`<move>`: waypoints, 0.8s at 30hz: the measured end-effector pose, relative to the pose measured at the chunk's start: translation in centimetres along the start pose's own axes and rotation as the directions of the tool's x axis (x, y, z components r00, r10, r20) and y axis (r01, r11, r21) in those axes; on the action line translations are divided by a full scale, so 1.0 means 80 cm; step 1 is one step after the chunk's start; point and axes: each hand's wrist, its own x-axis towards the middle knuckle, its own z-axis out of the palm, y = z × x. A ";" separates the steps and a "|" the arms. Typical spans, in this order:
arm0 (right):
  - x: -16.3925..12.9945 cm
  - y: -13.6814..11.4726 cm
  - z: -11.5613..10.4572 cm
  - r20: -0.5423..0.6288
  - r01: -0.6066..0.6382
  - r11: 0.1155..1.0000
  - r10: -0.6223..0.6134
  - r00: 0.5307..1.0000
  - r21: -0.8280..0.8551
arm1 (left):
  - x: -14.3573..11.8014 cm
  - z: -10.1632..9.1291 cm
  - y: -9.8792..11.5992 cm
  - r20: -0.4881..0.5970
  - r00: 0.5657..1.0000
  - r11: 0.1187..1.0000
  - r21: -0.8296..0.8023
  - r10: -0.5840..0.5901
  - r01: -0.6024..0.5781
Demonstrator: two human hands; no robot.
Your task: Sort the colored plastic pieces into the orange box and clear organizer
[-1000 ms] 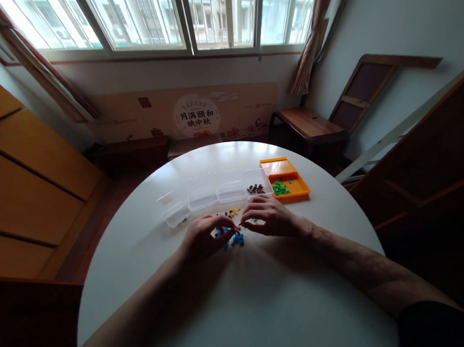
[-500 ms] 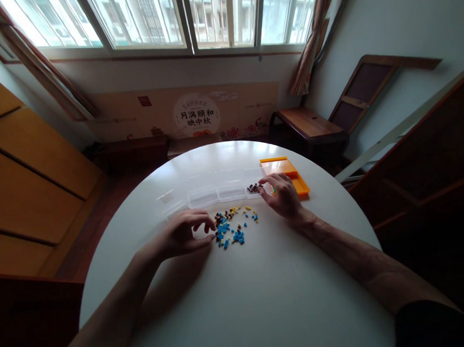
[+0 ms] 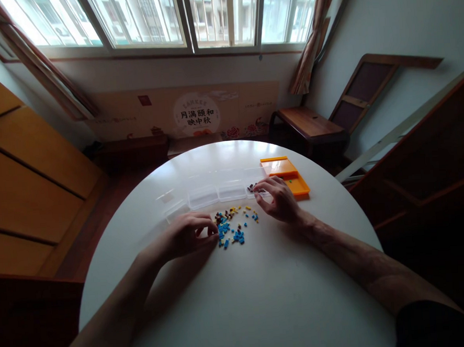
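Note:
A loose pile of small bricks (image 3: 230, 228), mostly blue with some yellow and brown, lies on the round white table (image 3: 255, 297). My left hand (image 3: 186, 234) rests beside the pile's left edge, fingers curled with the tips touching the blue pieces; whether it pinches one is hidden. My right hand (image 3: 278, 198) hovers at the right end of a row of clear plastic boxes (image 3: 217, 192), its fingertips over the box holding dark brown pieces (image 3: 251, 187). Nothing shows between its fingers. An orange tray (image 3: 291, 176) sits just behind that hand.
The clear boxes run in a line across the table's far half, with lids lying open behind them. Beyond the table are a low wooden bench (image 3: 307, 124), a window wall and wooden cabinets (image 3: 28, 175) on the left. The table's near half is bare.
My right hand left the pile, reached to the brown-piece box and orange tray, and now draws slightly back toward the pile. My left hand slid a little left, staying at the pile's edge.

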 end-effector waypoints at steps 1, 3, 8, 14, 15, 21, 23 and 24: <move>0.000 -0.001 0.000 0.001 0.008 1.000 -0.008 1.000 0.004 | 0.000 0.000 0.000 0.002 1.000 1.000 0.012 0.004 -0.004; -0.001 -0.002 0.000 0.003 0.021 1.000 -0.021 1.000 0.008 | 0.000 0.000 0.000 0.007 1.000 0.999 0.032 0.011 -0.012; -0.001 -0.005 -0.002 -0.003 0.046 0.999 -0.046 0.999 0.022 | 0.000 -0.002 0.000 0.006 1.000 1.000 0.016 0.009 -0.009; 0.003 -0.020 -0.006 0.073 0.236 0.953 -0.254 0.964 0.192 | 0.007 0.007 0.001 -0.193 0.980 0.999 -0.029 -0.048 0.043; 0.004 -0.023 -0.006 0.095 0.278 0.935 -0.304 0.948 0.218 | 0.010 0.011 0.004 -0.227 0.972 0.998 -0.042 -0.056 0.047; 0.004 -0.033 -0.005 0.187 0.376 0.879 -0.439 0.879 0.295 | 0.030 0.040 0.028 -0.330 0.939 0.986 -0.160 -0.092 0.040; 0.003 -0.032 -0.003 0.202 0.384 0.872 -0.453 0.868 0.304 | 0.035 0.048 0.033 -0.348 0.930 0.975 -0.220 -0.115 0.038; 0.003 -0.032 -0.002 0.204 0.391 0.869 -0.460 0.864 0.305 | 0.037 0.051 0.036 -0.347 0.930 0.968 -0.248 -0.122 0.034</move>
